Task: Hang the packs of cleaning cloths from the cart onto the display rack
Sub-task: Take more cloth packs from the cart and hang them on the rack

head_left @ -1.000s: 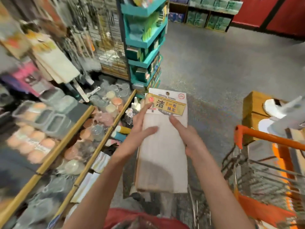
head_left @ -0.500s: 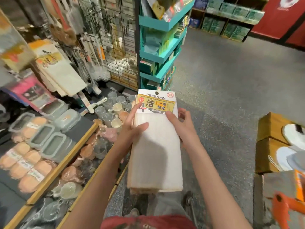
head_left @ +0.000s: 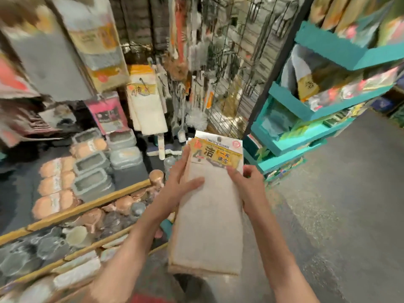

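Note:
A pack of cream cleaning cloths [head_left: 209,219] with a yellow and white header card hangs down in front of me. My left hand [head_left: 175,186] grips its left edge, thumb laid across the front. My right hand [head_left: 249,189] grips the right edge just below the card. On the wire display rack [head_left: 231,88] ahead, more packs of the same cloths [head_left: 146,106] hang at the upper left of the held pack. The cart is out of view.
Low shelves with bamboo rails [head_left: 91,206] hold lidded containers [head_left: 94,169] and cups on the left. Brushes hang on the rack. A teal shelf unit [head_left: 310,114] stands at the right. Grey floor [head_left: 341,215] stretches off to the right.
The view has swung left and up toward the rack, and the orange cart has dropped out of sight. Both hands keep their hold on the pack, now closer to the hanging goods.

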Motion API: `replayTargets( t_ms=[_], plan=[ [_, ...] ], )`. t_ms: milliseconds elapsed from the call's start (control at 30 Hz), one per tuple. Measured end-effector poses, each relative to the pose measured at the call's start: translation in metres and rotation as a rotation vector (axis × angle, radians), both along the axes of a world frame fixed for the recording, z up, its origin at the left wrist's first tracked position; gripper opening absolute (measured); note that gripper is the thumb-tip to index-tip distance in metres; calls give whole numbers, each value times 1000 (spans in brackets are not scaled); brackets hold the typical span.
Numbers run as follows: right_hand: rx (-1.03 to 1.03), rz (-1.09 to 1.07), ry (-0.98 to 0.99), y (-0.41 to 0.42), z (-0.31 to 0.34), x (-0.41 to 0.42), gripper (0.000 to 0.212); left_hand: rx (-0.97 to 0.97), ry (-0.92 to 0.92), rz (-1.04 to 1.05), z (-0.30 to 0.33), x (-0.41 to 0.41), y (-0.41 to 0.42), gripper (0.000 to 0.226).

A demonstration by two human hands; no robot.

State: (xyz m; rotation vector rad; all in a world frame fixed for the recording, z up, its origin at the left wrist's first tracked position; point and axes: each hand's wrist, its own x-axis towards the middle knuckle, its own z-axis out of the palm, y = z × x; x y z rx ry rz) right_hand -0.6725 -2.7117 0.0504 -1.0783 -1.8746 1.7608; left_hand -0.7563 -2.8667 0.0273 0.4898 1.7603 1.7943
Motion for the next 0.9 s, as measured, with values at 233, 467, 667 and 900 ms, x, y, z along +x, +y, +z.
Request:
replayTargets(
  t_ms=[233,467,667,900],
  plan=[
    [-18,279,1,20,-3,-79,14,91,-79,310,1,-33,4,69],
    [-12,445,25,12,-2,-154,23,113,-102,487,-4,-83,-3,82],
    [-68,588,50,26,1,-204,51,84,-45,538,-11,-122,-1,78],
    [57,576,69,30,-2,-256,38,63,-55,543,-13,-145,0,75]
  ],
)
